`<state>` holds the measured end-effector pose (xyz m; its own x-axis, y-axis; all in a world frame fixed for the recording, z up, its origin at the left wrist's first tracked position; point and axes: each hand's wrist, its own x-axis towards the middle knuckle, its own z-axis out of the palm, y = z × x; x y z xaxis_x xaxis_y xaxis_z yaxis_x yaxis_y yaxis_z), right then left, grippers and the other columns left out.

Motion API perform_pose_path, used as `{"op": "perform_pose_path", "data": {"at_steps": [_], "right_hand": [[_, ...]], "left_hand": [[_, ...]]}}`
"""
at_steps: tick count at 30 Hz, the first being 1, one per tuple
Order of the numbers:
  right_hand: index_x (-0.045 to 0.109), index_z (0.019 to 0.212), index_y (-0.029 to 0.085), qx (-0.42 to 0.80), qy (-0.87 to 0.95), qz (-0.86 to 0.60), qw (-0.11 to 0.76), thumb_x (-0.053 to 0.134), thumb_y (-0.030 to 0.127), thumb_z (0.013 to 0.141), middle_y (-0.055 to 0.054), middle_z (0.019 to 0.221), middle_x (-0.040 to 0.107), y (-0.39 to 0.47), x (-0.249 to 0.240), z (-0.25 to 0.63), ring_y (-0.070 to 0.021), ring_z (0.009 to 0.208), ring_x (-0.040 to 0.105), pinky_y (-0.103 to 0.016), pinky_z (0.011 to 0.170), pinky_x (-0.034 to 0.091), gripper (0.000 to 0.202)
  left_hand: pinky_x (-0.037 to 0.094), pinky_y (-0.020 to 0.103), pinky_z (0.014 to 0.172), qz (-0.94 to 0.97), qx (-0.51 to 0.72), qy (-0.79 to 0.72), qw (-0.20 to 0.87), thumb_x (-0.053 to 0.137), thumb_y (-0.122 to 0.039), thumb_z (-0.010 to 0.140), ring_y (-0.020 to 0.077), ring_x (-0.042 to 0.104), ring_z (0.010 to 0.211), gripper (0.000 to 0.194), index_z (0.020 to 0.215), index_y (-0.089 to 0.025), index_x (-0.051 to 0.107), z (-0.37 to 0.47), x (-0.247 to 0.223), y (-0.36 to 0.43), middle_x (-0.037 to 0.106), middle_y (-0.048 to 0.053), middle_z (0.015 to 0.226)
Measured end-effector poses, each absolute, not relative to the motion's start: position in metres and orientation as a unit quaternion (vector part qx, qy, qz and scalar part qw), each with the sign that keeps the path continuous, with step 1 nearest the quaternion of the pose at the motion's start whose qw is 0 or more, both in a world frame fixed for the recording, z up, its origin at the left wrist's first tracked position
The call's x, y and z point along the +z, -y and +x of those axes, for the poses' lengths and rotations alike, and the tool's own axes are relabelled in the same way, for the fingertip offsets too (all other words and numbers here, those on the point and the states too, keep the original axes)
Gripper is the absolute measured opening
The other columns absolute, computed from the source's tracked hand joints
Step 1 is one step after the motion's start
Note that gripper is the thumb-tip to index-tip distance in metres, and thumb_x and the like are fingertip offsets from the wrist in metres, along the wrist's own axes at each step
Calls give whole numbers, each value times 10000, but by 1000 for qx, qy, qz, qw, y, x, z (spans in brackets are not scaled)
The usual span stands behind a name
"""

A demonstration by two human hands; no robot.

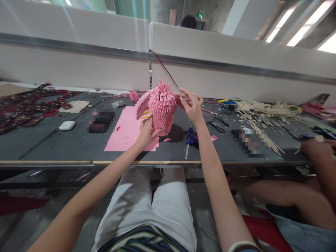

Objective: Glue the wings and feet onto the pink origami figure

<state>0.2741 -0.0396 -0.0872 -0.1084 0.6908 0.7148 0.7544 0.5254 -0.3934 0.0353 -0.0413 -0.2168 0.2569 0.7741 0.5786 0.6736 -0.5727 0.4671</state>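
A pink figure [164, 105] built from many small folded paper pieces stands upright on the dark table, with a spiky tuft on top and a wing [144, 104] spreading from its left side. My left hand [147, 132] holds its lower left side, thumb across the base. A yellow loop-like thing [146, 114], partly hidden, shows just above those fingers. My right hand [192, 106] pinches a pink part at the figure's upper right side, mostly covered by my fingers. Beneath and left of the figure lie sheets of pink paper [126, 131].
A blue glue gun [192, 136] lies right of the figure, near a black cord [217, 126]. Pale sticks [262, 112] are heaped farther right, beside another person's hand [319, 148]. A white case [67, 125] and dark patterned strips [31, 108] are at left. A white partition [236, 73] stands behind.
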Motion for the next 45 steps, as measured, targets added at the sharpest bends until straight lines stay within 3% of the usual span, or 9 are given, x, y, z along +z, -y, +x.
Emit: {"op": "perform_pose_path", "data": {"at_steps": [15,24,32,39,42,45], "right_hand": [[509,1401,356,13,754,-447,482,509,449,997,-40,1309,719,34,-88,283,-300,1339,570,-772,1178,181,415],[476,1427,361,19,755,-428,496,524,456,989,-48,1349,695,34,-90,286,-295,1360,562,-771,1196,158,451],[460,1444,352,31,735,-393,551,527,510,976,-62,1360,674,50,-105,302,-257,1325,597,-604,1209,337,499],[438,1455,285,72,669,-445,591,584,610,898,-138,1498,538,53,-133,309,-280,1394,524,-576,1144,435,661],[457,1443,301,173,642,-469,581,631,700,823,-140,1417,597,43,-137,302,-281,1184,672,-489,940,598,758],[507,1410,303,235,624,-465,583,660,734,780,-102,1215,704,39,-136,294,-212,815,739,-393,717,644,778]], "left_hand": [[295,551,1182,797,392,-454,72,619,-544,912,382,399,1421,875,1568,-87,265,35,-212,44,423,274,1552],[306,543,1173,792,392,-460,88,614,-537,912,383,380,1420,874,1578,-96,259,34,-213,43,403,259,1570],[311,550,1167,793,395,-457,78,611,-582,906,385,401,1397,900,1582,-111,249,34,-214,42,410,260,1561],[329,561,1155,786,407,-461,65,647,-545,894,389,432,1335,897,1579,-109,266,34,-218,41,459,255,1525],[357,558,1139,785,407,-463,62,661,-552,881,385,449,1316,890,1570,-122,295,34,-218,40,477,246,1511],[397,541,1115,787,397,-470,48,662,-555,878,384,457,1309,868,1549,-114,334,33,-213,43,502,247,1486]]}}
